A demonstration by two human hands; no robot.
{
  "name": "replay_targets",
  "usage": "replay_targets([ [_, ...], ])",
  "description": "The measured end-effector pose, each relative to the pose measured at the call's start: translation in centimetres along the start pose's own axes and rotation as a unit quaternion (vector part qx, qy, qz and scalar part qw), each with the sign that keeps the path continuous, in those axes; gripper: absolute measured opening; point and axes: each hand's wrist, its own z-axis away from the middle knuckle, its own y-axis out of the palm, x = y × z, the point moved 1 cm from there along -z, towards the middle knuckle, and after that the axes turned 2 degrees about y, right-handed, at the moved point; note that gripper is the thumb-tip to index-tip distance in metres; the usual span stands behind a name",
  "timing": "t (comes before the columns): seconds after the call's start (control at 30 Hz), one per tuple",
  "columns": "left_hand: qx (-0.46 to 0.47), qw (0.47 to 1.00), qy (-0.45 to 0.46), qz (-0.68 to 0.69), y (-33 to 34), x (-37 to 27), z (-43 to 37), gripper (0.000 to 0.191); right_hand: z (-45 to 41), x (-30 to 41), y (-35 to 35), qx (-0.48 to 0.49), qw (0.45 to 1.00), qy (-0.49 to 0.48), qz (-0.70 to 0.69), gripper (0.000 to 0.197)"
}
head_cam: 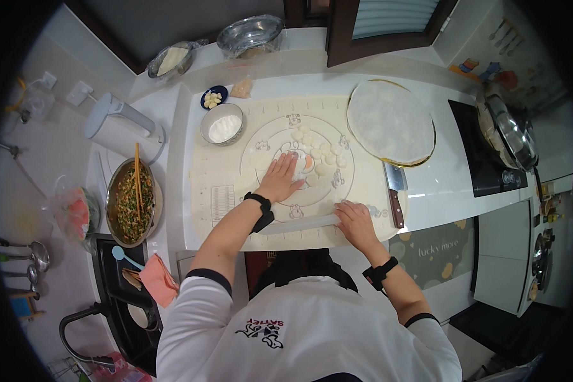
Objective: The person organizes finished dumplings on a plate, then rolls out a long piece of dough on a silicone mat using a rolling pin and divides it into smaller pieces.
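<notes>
My left hand [280,179] lies palm down near the centre of a cream printed silicone mat [229,196], fingers slightly apart; whatever is under the palm is hidden. Several small pale dough pieces [321,169] lie just right of it, some touching. Flat pale dough rounds [261,161] are faintly visible on its left side. My right hand [355,220] rests at the near right of the mat, its fingers on the right end of a pale rolling pin [303,224]. A bowl of white flour [225,128] stands at the mat's far left.
A kitchen knife [395,193] lies beside a round tray covered with white cloth [391,120] on the right. At left are a steel bowl of chopped filling [132,203] with chopsticks, an electric kettle [124,129] and a black sink [119,286]. Garlic cloves [212,99] sit in a small blue dish.
</notes>
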Motion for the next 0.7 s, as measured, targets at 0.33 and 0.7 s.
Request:
replay_targets([
  [0.33,0.024,0.987,-0.144,0.059,-2.2,0.4,-2.9,0.081,-0.2,0.5,0.9,0.015,0.999,-0.006,-0.028,0.039],
  [0.7,0.071,0.989,0.125,0.039,-1.1,-4.5,0.8,0.068,-0.3,0.6,1.0,-0.003,1.0,-0.021,-0.019,0.038],
])
